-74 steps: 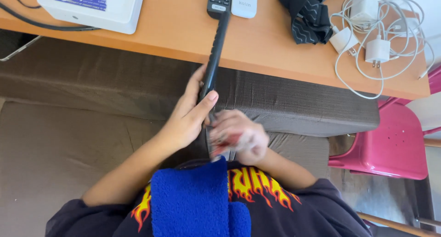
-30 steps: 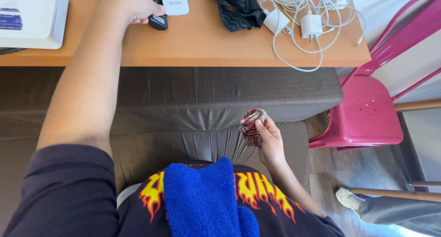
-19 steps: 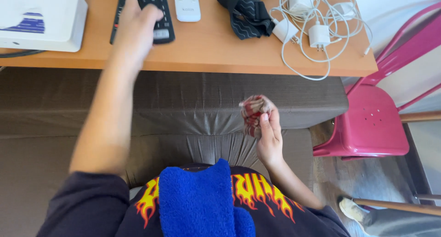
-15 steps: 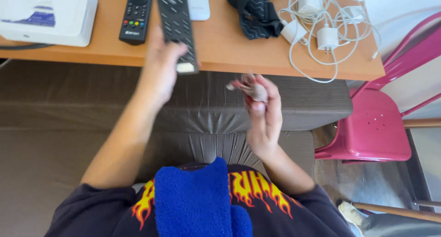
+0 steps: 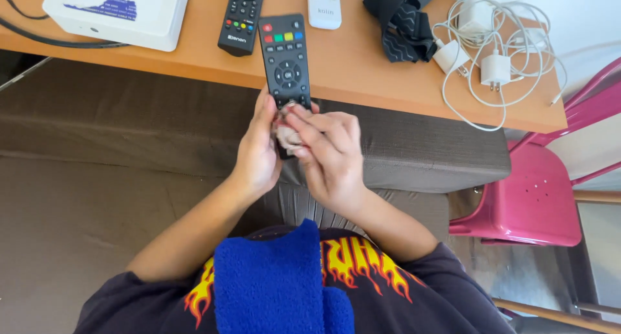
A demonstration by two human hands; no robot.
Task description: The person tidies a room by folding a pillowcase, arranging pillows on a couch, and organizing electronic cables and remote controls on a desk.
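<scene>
Closest to me, a blue towel (image 5: 275,282) lies over my chest, just below both hands. My left hand (image 5: 257,149) is closed around the lower end of a black remote (image 5: 284,59), gripping it from the side so that its button face points up at me. My right hand (image 5: 330,153) pinches a small crumpled cloth (image 5: 286,134), pinkish white, and presses it against the lower part of the remote, right beside my left thumb. The remote's upper end reaches over the edge of the orange worktop (image 5: 362,62) beyond my hands. Under my hands runs a brown cushion (image 5: 420,153). Farther out on the worktop, left of the held remote, lies a second black remote (image 5: 241,17), then a white box (image 5: 119,10). Past my right hand sit a white remote (image 5: 323,4), a black strap (image 5: 401,20) and white chargers with cables (image 5: 495,59). A pink chair (image 5: 537,195) stands to the right.
</scene>
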